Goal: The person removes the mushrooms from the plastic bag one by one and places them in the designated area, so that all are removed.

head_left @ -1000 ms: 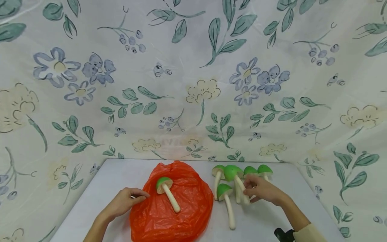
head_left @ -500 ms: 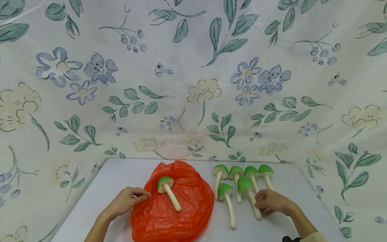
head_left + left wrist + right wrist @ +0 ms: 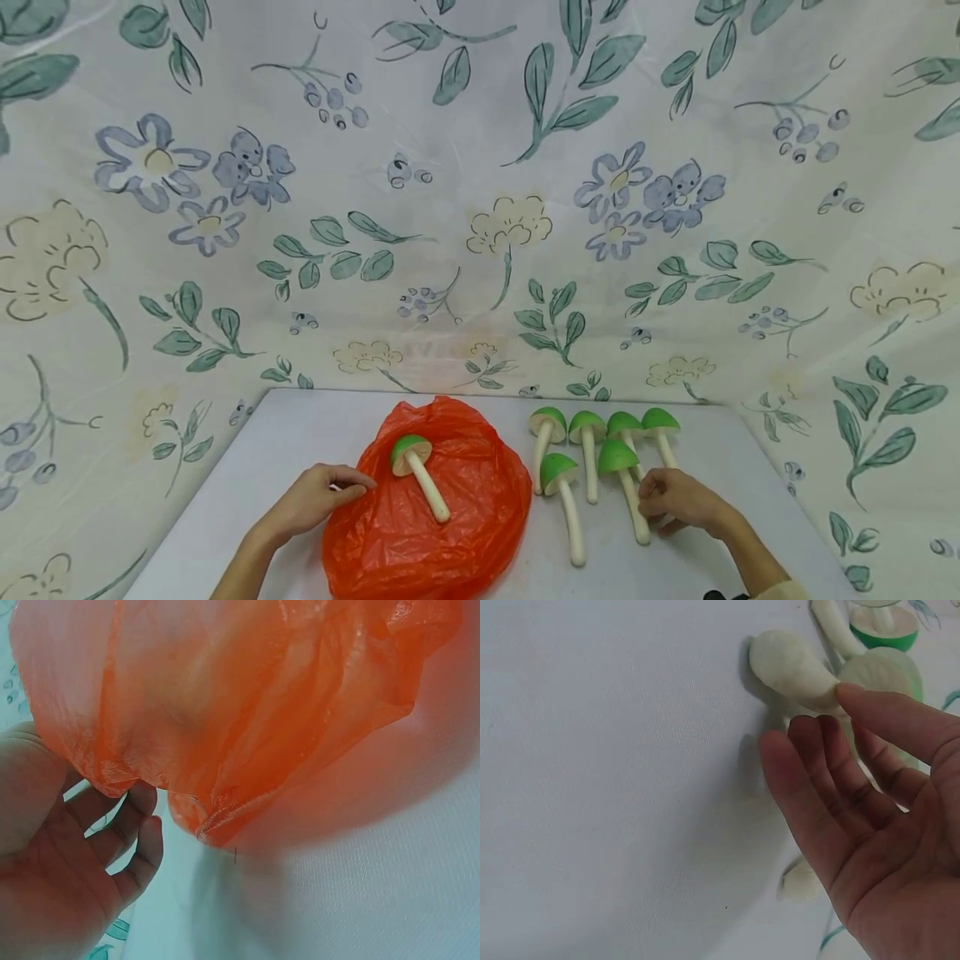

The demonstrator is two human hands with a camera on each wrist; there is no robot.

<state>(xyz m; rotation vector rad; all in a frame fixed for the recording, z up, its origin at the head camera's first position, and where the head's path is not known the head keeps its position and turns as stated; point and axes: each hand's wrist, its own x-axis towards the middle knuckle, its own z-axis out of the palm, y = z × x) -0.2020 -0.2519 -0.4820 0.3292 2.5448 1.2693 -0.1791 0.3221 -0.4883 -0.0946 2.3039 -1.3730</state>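
Observation:
A crumpled red plastic bag [image 3: 480,517] lies on the table's left half, with a toy mushroom [image 3: 423,479], green-capped and cream-stemmed, on top. My left hand [image 3: 307,500] pinches the bag's left edge; in the left wrist view the bag [image 3: 240,712] hides the thumb tip. At right, my right hand [image 3: 686,500] is beside another mushroom [image 3: 626,492] lying on the table. Its thumb touches the stem [image 3: 787,667] in the right wrist view, while the other fingers, loosely bent, stand off it.
Several more green-capped mushrooms lie behind and left of the right hand, including a front one [image 3: 567,508] and a back-row one [image 3: 588,450]. A floral curtain [image 3: 480,208] hangs behind the white table [image 3: 300,425].
My right hand has moved right and toward the table's front, bringing a mushroom from over the back row down beside the others. The left hand and bag have barely moved.

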